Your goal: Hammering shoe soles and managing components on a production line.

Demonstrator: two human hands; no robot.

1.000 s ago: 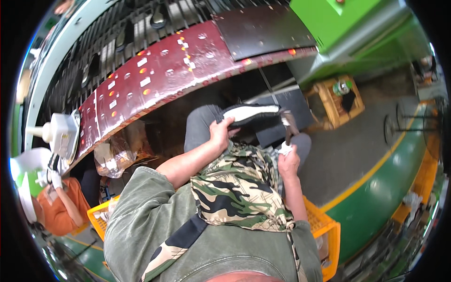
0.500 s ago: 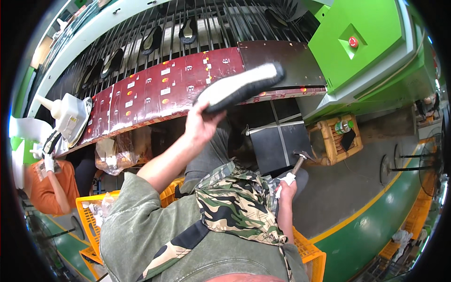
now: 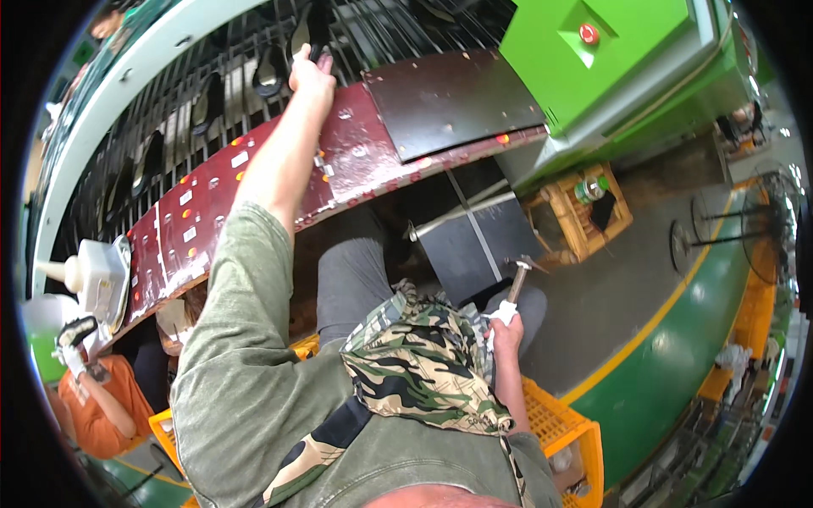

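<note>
My left hand (image 3: pixel 313 78) is stretched over the far edge of the dark red ledge (image 3: pixel 356 148). Its fingers are around the near end of a black shoe (image 3: pixel 311 27), which lies on the metal rods (image 3: pixel 241 59) of the conveyor. Most of the shoe's pale underside is out of sight here. Low on the right, by my knee, my right hand (image 3: pixel 506 332) grips a hammer (image 3: pixel 518 284) by its handle, which has a white wrapping; the hammer head points away from me. More black shoes, such as one (image 3: pixel 269 72) just left of my hand, rest along the rods.
A green machine (image 3: pixel 627 68) with a red button (image 3: pixel 589 34) stands at the right. Beside it is a wooden stool (image 3: pixel 584 224) holding a bottle (image 3: pixel 591 188). White plastic jug (image 3: pixel 102 275) at left, near a co-worker in orange (image 3: pixel 106 406). Yellow crates (image 3: pixel 563 432) flank me.
My left hand has carried the shoe forward and left, from above the ledge onto the rods. The view has shifted a little. My right hand still holds the hammer.
</note>
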